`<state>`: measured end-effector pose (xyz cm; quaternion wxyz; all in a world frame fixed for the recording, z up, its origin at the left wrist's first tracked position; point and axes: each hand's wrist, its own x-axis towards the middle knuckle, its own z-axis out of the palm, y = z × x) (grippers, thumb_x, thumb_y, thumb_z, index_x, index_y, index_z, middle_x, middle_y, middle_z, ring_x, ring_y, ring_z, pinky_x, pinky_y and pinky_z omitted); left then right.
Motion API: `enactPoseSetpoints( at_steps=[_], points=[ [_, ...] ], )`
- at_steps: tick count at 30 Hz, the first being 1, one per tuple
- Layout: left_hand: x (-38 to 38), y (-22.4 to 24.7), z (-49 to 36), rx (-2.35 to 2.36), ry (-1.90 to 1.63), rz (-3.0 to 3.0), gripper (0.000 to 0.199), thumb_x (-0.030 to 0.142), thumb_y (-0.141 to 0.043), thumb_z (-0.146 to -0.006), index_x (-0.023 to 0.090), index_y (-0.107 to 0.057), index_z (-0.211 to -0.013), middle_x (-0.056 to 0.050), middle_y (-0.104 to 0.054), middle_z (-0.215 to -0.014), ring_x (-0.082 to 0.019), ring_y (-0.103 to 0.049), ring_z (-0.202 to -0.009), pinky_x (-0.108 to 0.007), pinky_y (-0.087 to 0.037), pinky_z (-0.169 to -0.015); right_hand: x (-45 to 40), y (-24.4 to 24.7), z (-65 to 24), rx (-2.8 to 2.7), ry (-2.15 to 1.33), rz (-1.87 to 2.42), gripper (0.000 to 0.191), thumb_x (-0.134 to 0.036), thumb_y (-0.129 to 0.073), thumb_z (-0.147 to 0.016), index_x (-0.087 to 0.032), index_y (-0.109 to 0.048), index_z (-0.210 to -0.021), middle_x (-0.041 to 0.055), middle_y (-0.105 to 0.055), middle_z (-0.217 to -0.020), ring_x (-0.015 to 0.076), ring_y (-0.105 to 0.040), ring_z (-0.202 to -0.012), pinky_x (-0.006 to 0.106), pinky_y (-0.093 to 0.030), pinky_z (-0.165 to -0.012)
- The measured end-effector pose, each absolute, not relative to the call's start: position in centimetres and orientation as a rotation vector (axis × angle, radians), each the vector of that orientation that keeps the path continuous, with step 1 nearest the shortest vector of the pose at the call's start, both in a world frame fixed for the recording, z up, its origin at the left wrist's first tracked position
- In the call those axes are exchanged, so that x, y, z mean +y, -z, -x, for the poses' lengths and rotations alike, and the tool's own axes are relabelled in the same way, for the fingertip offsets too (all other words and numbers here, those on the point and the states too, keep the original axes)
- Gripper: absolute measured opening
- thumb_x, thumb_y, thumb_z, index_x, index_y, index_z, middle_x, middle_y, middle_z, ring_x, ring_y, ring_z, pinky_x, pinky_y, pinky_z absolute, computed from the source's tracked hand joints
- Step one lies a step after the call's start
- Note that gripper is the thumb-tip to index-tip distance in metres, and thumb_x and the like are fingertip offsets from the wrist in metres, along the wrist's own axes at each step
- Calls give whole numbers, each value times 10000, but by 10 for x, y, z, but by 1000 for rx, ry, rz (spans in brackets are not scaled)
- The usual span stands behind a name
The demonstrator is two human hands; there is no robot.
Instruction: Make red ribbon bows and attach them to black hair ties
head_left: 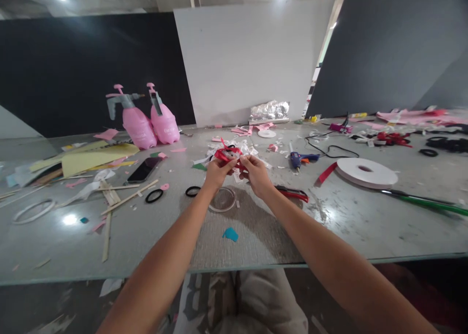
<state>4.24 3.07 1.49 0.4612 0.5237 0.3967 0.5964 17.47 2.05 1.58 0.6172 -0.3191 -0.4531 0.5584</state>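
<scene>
Out at the 12 o'clock end of both forearms, over the grey stone-look counter (365, 226), both hands are pinched onto one small crumpled red ribbon piece (227, 154) with some clear or white stuff in it. The left hand (216, 174) fingers clamp its left end and the right hand (257, 174) fingers clamp the right, so it hangs stretched between them just above the counter, probably to keep it taut while it gets shaped.

A clear round plastic lid (223, 199) lies right under the hands. Two black rubber rings (154, 196) sit at 9 o'clock of that lid, and one red utility knife (292, 193) at 3 o'clock. Further out I count two pink spray bottles (146, 119) at 10 o'clock, one blue glue gun (298, 159), one big white tape roll (365, 172) and one black phone (144, 169)
</scene>
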Motion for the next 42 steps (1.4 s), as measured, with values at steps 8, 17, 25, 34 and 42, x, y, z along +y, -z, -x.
enactPoseSetpoints(
  at_steps=[8, 17, 25, 34, 42],
  points=[
    [34, -12, -38, 985, -1496, -1237, 440, 455, -801, -624, 148, -683, -916, -5, -645, -660, -103, -583, -531, -217, -459, -513, 23, -14, -174, -1241, -1225, 794, 322, -415, -731, -672, -192, -590, -858, -35, -595, -687, 87, -533, -567, 191, -450, -462],
    [36, -11, -37, 1034, -1506, -1215, 479, 503, -784, -628, 137, -718, -929, -27, -668, -665, -103, -577, -521, -218, -459, -498, 28, -11, -175, -1233, -1163, 817, 395, -363, -710, -668, -183, -574, -993, -106, -492, -547, 58, -434, -403, 185, -364, -384],
    [39, -12, -35, 1039, -1693, -1176, 402, 483, -779, -640, 140, -707, -838, 22, -605, -572, -70, -495, -445, -205, -425, -476, 25, -9, -174, -1346, -1256, 834, 407, -292, -657, -686, -195, -573, -1072, -122, -438, -528, 65, -402, -386, 192, -347, -378],
    [33, -13, -39, 961, -1483, -1242, 373, 479, -788, -630, 147, -660, -742, 25, -570, -563, -72, -492, -457, -206, -419, -467, 24, -16, -175, -1274, -1150, 790, 283, -440, -694, -700, -174, -613, -753, -23, -601, -659, 92, -522, -590, 206, -405, -547],
    [31, -14, -41, 953, -1557, -1289, 399, 567, -677, -738, 184, -566, -763, 49, -518, -534, -74, -469, -402, -208, -406, -403, 23, -19, -175, -1124, -1138, 858, 286, -461, -673, -718, -207, -540, -717, -68, -488, -481, 70, -383, -366, 200, -272, -347]
  ],
)
